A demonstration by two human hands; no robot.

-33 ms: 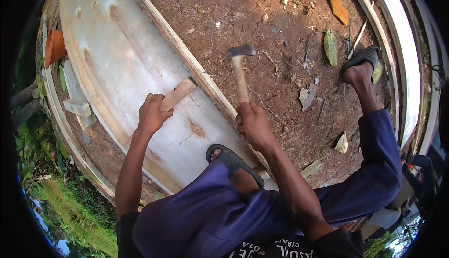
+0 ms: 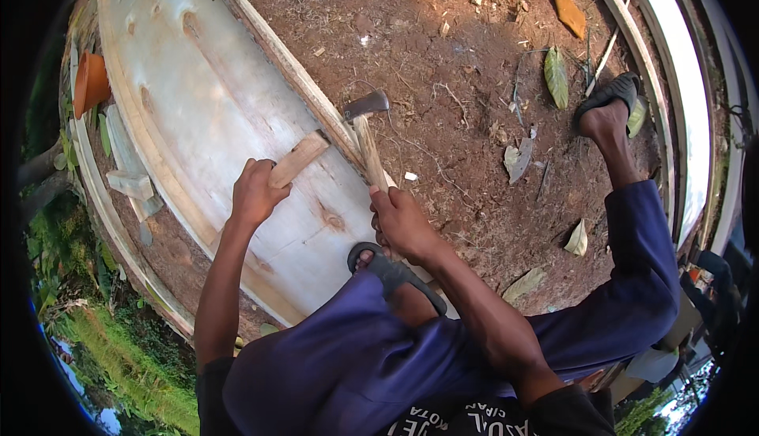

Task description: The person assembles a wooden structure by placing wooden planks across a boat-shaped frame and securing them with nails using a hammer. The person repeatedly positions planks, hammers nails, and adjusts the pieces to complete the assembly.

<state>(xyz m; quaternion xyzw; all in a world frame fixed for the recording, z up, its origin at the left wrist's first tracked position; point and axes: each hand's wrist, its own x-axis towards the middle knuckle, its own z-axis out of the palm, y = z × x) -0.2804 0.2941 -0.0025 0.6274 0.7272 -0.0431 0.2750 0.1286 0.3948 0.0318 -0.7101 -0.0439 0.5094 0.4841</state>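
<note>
The left hand [image 2: 254,192] grips a short pale wooden block [image 2: 298,159], angled against the raised edge of the broad curved plank [image 2: 198,96]. The right hand [image 2: 403,222] clasps a hammer [image 2: 368,132], its dark head just beside that edge.

Right of the hammer [image 2: 368,139], the brown earth [image 2: 458,88] lies open, with only dry leaves [image 2: 556,76] scattered far right. To the left, the wide pale board [image 2: 198,104] is bare on its far part. Near, the bent knee [image 2: 371,333] and sandalled foot [image 2: 379,262] block passage between both hands.
</note>
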